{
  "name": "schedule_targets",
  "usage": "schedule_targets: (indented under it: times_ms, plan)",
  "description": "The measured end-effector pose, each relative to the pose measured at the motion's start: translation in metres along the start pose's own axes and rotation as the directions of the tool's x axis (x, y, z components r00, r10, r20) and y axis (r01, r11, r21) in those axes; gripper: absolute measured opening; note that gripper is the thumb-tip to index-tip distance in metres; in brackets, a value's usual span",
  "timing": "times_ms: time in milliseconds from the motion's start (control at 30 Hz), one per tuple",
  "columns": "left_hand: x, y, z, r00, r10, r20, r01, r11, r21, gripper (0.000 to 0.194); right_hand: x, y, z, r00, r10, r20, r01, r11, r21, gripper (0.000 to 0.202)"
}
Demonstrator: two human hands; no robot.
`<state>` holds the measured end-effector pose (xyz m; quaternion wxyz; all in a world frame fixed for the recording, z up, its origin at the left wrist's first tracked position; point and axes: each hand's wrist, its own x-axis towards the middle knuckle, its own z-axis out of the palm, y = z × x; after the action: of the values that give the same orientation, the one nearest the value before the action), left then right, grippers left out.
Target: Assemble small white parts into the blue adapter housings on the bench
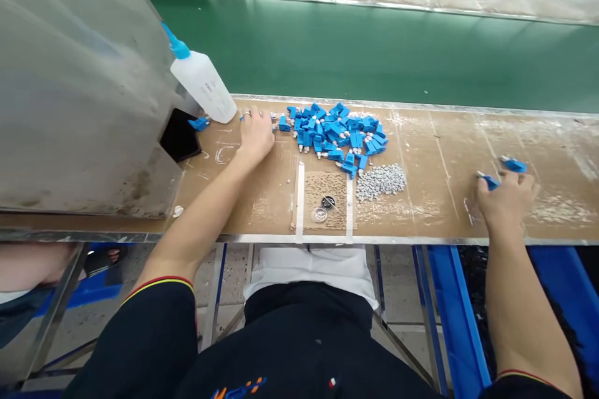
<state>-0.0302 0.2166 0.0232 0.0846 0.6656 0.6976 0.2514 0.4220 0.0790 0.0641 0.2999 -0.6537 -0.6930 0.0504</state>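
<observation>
My left hand is down on the cardboard-topped bench, left of a pile of small blue plastic parts with white tips. Its fingers are curled, and bits of blue and white show beside them; what they hold is hidden. Far to the right, my right hand has its fingers closed at a blue plastic part. Just beyond those fingertips lies another blue part. Small grey pellets form a heap in front of the pile.
A white squeeze bottle with a blue nozzle leans by a metal panel. A black object lies below it. Two small round discs rest on a taped cardboard pad. Behind the bench runs a green belt.
</observation>
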Motion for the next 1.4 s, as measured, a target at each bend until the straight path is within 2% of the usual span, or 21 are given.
schedule_targets:
  times_ms: [133, 200, 267, 333, 400, 500, 600, 700, 767, 833, 900, 1033, 1133, 1233, 1300, 1400]
  plan:
    - [-0.031, -0.004, -0.03, 1.0, 0.001, -0.021, -0.003, 0.997, -0.082, 0.034, -0.028, -0.013, 0.034, 0.993, -0.041, 0.113, 0.035, 0.998, 0.06, 0.029]
    - [-0.059, -0.008, -0.044, 0.998, 0.001, -0.068, -0.019, 0.962, -0.272, 0.035, -0.038, -0.015, 0.052, 0.986, -0.058, 0.158, 0.044, 0.995, 0.088, 0.027]
    - [-0.093, -0.01, -0.049, 0.997, -0.028, -0.076, -0.015, 0.861, -0.508, 0.036, -0.041, -0.012, 0.067, 0.979, -0.079, 0.187, 0.057, 0.991, 0.121, 0.026]
    - [-0.127, -0.008, -0.046, 0.997, -0.081, -0.004, 0.054, 0.703, -0.71, 0.036, -0.039, -0.009, 0.076, 0.975, -0.101, 0.199, 0.078, 0.99, 0.12, 0.024]
    - [-0.154, -0.004, -0.037, 0.989, -0.131, 0.064, 0.126, 0.55, -0.826, 0.041, -0.035, -0.005, 0.08, 0.97, -0.121, 0.212, 0.107, 0.992, 0.073, 0.022]
    - [-0.179, 0.004, -0.02, 0.973, -0.209, 0.102, 0.177, 0.386, -0.905, 0.044, -0.033, -0.004, 0.078, 0.954, -0.148, 0.259, 0.148, 0.989, 0.019, 0.022]
    - [-0.19, 0.009, -0.009, 0.963, -0.242, 0.118, 0.188, 0.286, -0.94, 0.043, -0.036, -0.008, 0.074, 0.959, -0.108, 0.261, 0.104, 0.994, 0.029, 0.026]
    - [-0.192, 0.008, -0.003, 0.963, -0.248, 0.106, 0.169, 0.251, -0.953, 0.044, -0.04, -0.013, 0.073, 0.98, 0.02, 0.2, -0.035, 0.997, 0.07, 0.031]
    - [-0.193, 0.006, -0.002, 0.963, -0.255, 0.086, 0.147, 0.233, -0.961, 0.043, -0.041, -0.013, 0.072, 0.976, 0.111, 0.187, -0.134, 0.984, 0.118, 0.033]
    - [-0.193, 0.003, 0.0, 0.962, -0.266, 0.063, 0.123, 0.212, -0.969, 0.042, -0.04, -0.012, 0.07, 0.957, 0.175, 0.231, -0.216, 0.963, 0.163, 0.034]
    - [-0.195, 0.0, 0.001, 0.96, -0.277, 0.044, 0.104, 0.206, -0.973, 0.042, -0.036, -0.01, 0.066, 0.934, 0.188, 0.302, -0.248, 0.953, 0.172, 0.034]
    - [-0.197, -0.001, 0.002, 0.962, -0.269, 0.041, 0.107, 0.236, -0.966, 0.041, -0.019, -0.008, 0.058, 0.899, 0.077, 0.432, -0.137, 0.985, 0.109, 0.027]
    - [-0.199, 0.0, 0.002, 0.966, -0.252, 0.051, 0.119, 0.261, -0.958, 0.041, -0.004, -0.005, 0.053, 0.844, -0.023, 0.536, -0.013, 0.998, 0.064, 0.025]
    - [-0.199, 0.0, 0.002, 0.972, -0.224, 0.067, 0.132, 0.292, -0.947, 0.043, -0.002, -0.005, 0.051, 0.796, -0.103, 0.596, 0.079, 0.995, 0.065, 0.031]
    - [-0.2, -0.001, 0.003, 0.973, -0.218, 0.075, 0.139, 0.297, -0.945, 0.044, -0.01, -0.013, 0.054, 0.799, -0.156, 0.58, 0.116, 0.988, 0.106, 0.033]
    - [-0.201, -0.003, 0.005, 0.972, -0.218, 0.084, 0.148, 0.296, -0.944, 0.044, -0.035, -0.039, 0.067, 0.841, -0.256, 0.476, 0.205, 0.966, 0.159, 0.027]
